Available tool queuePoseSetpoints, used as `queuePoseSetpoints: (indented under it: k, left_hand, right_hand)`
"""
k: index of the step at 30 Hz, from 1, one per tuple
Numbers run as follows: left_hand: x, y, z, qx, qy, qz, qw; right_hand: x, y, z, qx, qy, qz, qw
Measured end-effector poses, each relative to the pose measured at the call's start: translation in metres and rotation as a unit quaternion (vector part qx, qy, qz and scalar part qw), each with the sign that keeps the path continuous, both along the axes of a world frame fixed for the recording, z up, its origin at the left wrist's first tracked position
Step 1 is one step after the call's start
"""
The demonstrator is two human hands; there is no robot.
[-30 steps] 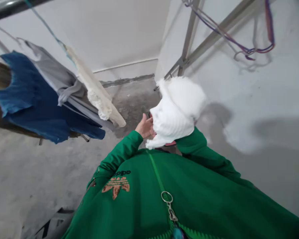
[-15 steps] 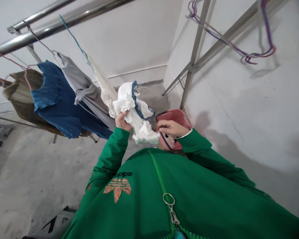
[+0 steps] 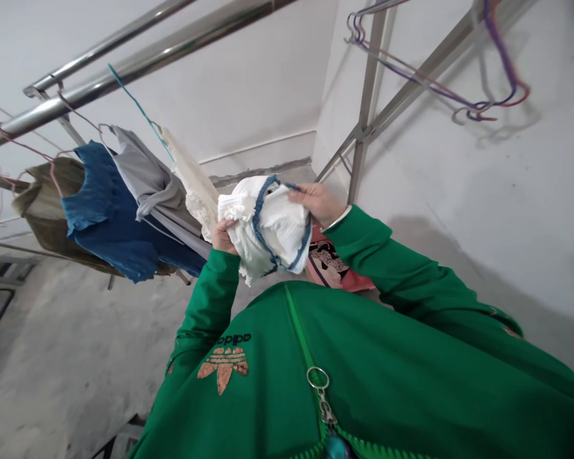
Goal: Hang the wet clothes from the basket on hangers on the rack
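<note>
Between my hands is a white ribbed garment (image 3: 282, 223) with dark blue ruffled trim, bunched and partly spread. My left hand (image 3: 224, 237) grips its left side, the thumb lying over the white fabric. At the upper right, my right hand (image 3: 318, 201) pinches the blue-trimmed edge. Just left of the garment hangs a cream lace-edged garment (image 3: 194, 185) on a teal hanger (image 3: 134, 95). Beneath my right forearm is a pink basket (image 3: 361, 280) with patterned dark and pink cloth (image 3: 328, 258) in it, partly hidden by my arm and the white garment.
A metal rail (image 3: 153, 57) crosses the upper left, holding a grey garment (image 3: 141, 169), a blue garment (image 3: 105, 210) and an olive garment (image 3: 52, 204) on hangers. Several wire hangers (image 3: 425, 80) hang at the upper right before a metal frame (image 3: 363, 131) by the white wall.
My right hand has moved up from beside the basket and taken hold of the garment's blue-trimmed edge. The garment is now spread wider between both hands. The view has shifted slightly.
</note>
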State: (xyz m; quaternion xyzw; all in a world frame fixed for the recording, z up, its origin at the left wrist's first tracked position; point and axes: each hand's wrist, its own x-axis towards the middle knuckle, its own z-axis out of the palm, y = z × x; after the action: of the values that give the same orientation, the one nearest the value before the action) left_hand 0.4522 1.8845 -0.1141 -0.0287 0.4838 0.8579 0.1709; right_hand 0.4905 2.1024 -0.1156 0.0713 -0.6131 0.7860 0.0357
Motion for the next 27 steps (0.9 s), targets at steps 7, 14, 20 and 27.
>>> queuePoseSetpoints:
  k: [7,14,20,27]
  left_hand:
    - [-0.018,-0.011,-0.012,-0.284,0.233,0.081,0.926]
    - [-0.024,0.013,-0.007,-0.333,0.359,-0.23,0.841]
    - [-0.046,-0.007,-0.022,-0.503,0.357,-0.105,0.78]
    - [-0.036,-0.016,-0.014,-0.546,0.26,0.004,0.796]
  right_hand:
    - [0.002,-0.009,0.038,-0.003,-0.025,0.078,0.997]
    - [-0.011,-0.015,0.049,0.149,0.02,0.299,0.942]
    - [-0.004,0.036,0.061,0.193,0.009,0.198,0.961]
    - [0.005,0.069,0.028,0.37,0.039,0.076,0.925]
